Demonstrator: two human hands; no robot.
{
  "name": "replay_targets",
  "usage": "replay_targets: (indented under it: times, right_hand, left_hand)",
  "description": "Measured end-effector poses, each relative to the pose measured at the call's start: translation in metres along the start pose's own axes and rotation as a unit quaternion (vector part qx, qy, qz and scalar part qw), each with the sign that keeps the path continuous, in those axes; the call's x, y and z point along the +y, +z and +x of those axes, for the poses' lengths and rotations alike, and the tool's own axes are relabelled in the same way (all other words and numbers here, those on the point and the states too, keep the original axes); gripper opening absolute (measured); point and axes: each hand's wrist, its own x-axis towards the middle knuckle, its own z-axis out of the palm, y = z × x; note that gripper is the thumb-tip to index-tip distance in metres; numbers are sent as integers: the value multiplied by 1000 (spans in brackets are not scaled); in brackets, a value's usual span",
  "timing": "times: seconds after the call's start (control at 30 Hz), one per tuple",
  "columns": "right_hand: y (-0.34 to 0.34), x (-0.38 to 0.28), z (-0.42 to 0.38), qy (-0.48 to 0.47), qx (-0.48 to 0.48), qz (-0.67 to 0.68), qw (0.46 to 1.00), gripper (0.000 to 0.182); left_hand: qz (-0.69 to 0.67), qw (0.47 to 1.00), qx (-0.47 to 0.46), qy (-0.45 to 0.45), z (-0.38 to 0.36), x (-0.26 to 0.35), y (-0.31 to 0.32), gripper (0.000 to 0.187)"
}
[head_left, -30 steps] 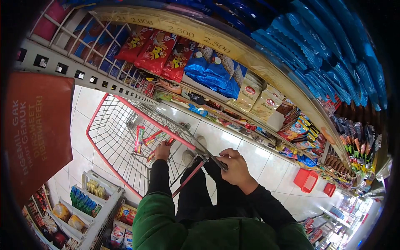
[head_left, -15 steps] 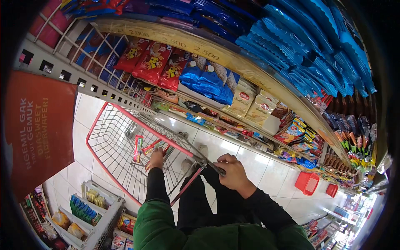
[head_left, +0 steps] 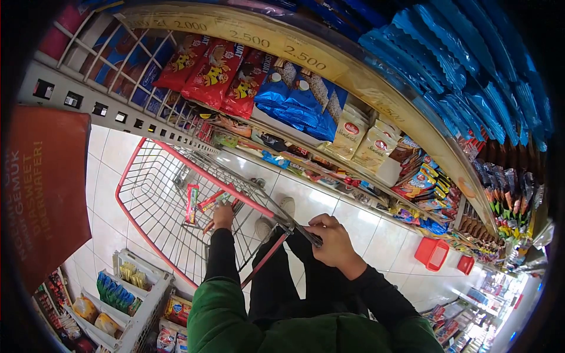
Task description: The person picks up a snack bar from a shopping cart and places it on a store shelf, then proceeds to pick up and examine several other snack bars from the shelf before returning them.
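- Left hand point(head_left: 223, 216) down inside the cart point(head_left: 154, 232), fingers curled around red snack packs point(head_left: 210, 202); grip partly hidden by the wire, so exact pinch hard to tell.
- Another long red pack point(head_left: 191, 203) lying on the cart floor, just beside the left hand, on the side away from the handle.
- Right hand point(head_left: 333, 242) closed around the cart handle point(head_left: 301, 228), fingers wrapped over the dark bar, thumb on top.
- Black sleeves and a green jacket point(head_left: 235, 317) at the handle end of the cart, dark trousers and one pale shoe point(head_left: 274, 216) on the white tile just behind the cart's rear wire.
- Along one side of the cart, shelves point(head_left: 329, 70) with price strips reading 2.000, 2.500, 2.500; red bags point(head_left: 215, 70), blue bags point(head_left: 297, 100) and cream packets point(head_left: 365, 144) above, smaller sweets lower down, close to the cart's side.
- Beyond the cart's far corner, a red-brown sign point(head_left: 44, 188) with white lettering, near the rim.
- On the other side of the cart, a low white rack point(head_left: 126, 300) with yellow, green and orange packs, standing close to the cart's edge.
- Further down the aisle, well apart from the cart, two red baskets point(head_left: 432, 253) on the floor beside the lowest shelf.
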Motion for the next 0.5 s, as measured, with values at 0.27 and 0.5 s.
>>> replay_targets:
  times: [0.27,0.5]
  right_hand:
    - [-7,-7,0,-4,4,-49,999,29]
    - [-5,-6,0,-3,4,-73,997,30]
  left_hand:
    - [-4,986,124,113,-18,6,-39,24]
    - [-118,983,107,92,-89,16,-113,33]
